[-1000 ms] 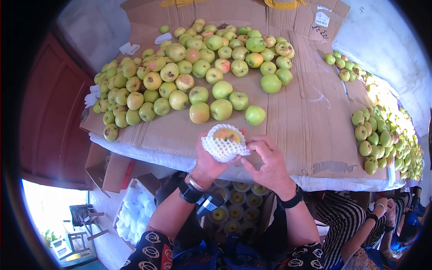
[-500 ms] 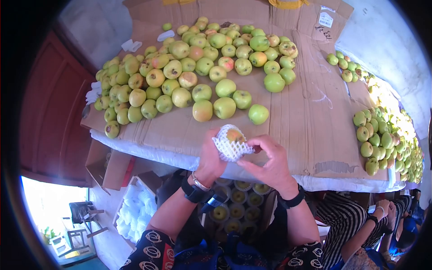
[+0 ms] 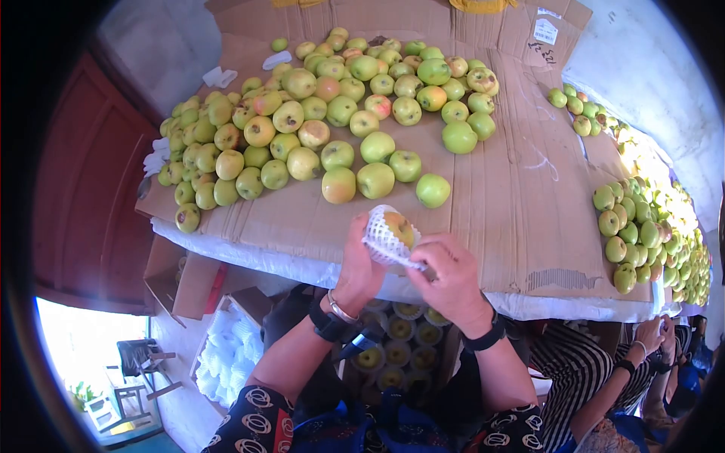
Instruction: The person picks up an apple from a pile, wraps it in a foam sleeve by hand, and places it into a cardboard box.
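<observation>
In my left hand (image 3: 358, 264) is a yellow-green apple (image 3: 399, 227), partly wrapped in a white foam net sleeve (image 3: 379, 243). The apple's upper side shows through the open end of the sleeve. My right hand (image 3: 453, 281) pinches the sleeve's lower right edge between thumb and fingers. Both hands are over the front edge of the cardboard-covered table (image 3: 483, 249). Just beyond them lie loose green apples, the nearest being a single green apple (image 3: 433, 191).
A large apple pile (image 3: 302, 121) covers the table's far left, another pile (image 3: 642, 234) its right. Below my hands stands a box of sleeved apples (image 3: 400, 351). A carton of white foam nets (image 3: 230, 355) sits lower left. Another person's hand (image 3: 648, 336) is at right.
My right hand has moved left and closed on the sleeve's edge. The apple has tilted and shifted slightly right in my left hand. At right, the other person's hands have risen.
</observation>
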The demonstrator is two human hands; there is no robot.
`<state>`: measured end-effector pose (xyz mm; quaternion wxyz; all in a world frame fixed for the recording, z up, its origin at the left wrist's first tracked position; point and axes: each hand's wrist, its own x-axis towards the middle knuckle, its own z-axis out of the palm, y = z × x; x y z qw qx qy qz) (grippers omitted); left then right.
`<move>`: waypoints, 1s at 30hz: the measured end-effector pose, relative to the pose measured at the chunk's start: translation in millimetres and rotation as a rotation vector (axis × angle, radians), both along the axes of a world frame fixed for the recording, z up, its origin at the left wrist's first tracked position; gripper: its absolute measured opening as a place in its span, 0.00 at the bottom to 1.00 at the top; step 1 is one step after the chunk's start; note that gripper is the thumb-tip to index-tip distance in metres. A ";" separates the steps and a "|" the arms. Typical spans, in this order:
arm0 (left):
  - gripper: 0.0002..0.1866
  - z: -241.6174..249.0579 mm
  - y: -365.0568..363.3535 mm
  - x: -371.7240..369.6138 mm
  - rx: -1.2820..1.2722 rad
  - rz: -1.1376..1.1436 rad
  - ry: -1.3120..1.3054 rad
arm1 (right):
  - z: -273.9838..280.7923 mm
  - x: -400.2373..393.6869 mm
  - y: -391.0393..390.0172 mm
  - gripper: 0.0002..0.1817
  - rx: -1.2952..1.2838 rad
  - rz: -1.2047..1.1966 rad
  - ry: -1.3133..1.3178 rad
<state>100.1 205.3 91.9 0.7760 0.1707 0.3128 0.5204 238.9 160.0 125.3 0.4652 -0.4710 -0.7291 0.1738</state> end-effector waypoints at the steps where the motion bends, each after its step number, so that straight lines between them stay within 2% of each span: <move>1: 0.19 -7.1 0.1 -1.1 0.005 0.000 0.000 | 2.0 -2.4 0.3 0.11 0.120 0.002 -0.085; 3: 0.21 -27.8 -0.4 -5.4 0.615 0.145 0.753 | 4.2 -4.8 1.3 0.12 0.129 0.011 -0.083; 4: 0.21 -19.2 1.9 -7.0 0.614 0.144 0.752 | 4.5 -5.0 0.8 0.13 0.134 0.022 -0.081; 5: 0.21 -2.2 6.8 -8.5 0.321 0.088 0.245 | 3.5 -2.7 -1.6 0.13 0.134 0.021 -0.082; 6: 0.21 9.2 10.5 -9.1 0.025 0.031 -0.258 | 2.2 2.1 -4.2 0.15 0.031 0.010 -0.022; 7: 0.21 12.0 10.7 -9.9 0.031 0.034 -0.259 | 1.8 5.1 -4.4 0.17 -0.073 0.000 0.038; 8: 0.21 13.1 9.0 -11.0 0.089 0.030 -0.240 | 2.7 6.1 -3.1 0.17 -0.070 0.002 0.039; 10: 0.21 12.0 6.4 -12.1 0.139 0.023 -0.219 | 3.9 7.3 -3.6 0.27 -0.155 -0.125 0.147; 11: 0.21 11.2 6.0 -11.5 0.126 0.008 -0.224 | 3.6 7.1 -3.1 0.27 -0.159 -0.128 0.144; 13: 0.21 12.1 5.8 -8.8 0.116 -0.006 -0.232 | 2.5 3.1 0.2 0.43 -0.081 -0.046 0.259; 14: 0.21 14.9 4.3 -6.7 0.216 -0.026 -0.203 | 1.9 -0.2 0.0 0.43 -0.080 -0.047 0.261; 16: 0.20 17.2 0.9 -2.6 0.315 -0.050 -0.172 | 0.7 -9.4 -1.6 0.54 -0.151 -0.025 0.262; 17: 0.18 17.3 -1.3 0.5 0.325 -0.088 -0.202 | -1.1 -16.5 -0.6 0.54 -0.152 -0.028 0.262; 19: 0.17 16.7 -4.6 4.2 0.336 -0.130 -0.236 | -5.9 -27.3 3.4 0.55 -0.266 0.074 0.680; 23: 0.19 14.6 -10.2 7.3 0.281 -0.121 -0.243 | -6.6 -19.0 7.5 0.53 -0.237 0.070 0.556; 25: 0.19 14.9 -11.5 9.6 0.234 -0.110 -0.245 | -5.7 -11.5 7.8 0.49 -0.264 0.001 0.353; 29: 0.20 18.4 -8.1 8.9 0.255 -0.204 -0.005 | -22.0 -6.7 5.1 0.46 -0.313 -0.098 0.337; 30: 0.20 19.3 -6.3 6.2 0.266 -0.256 0.095 | -22.7 -5.9 5.9 0.45 -0.329 -0.086 0.458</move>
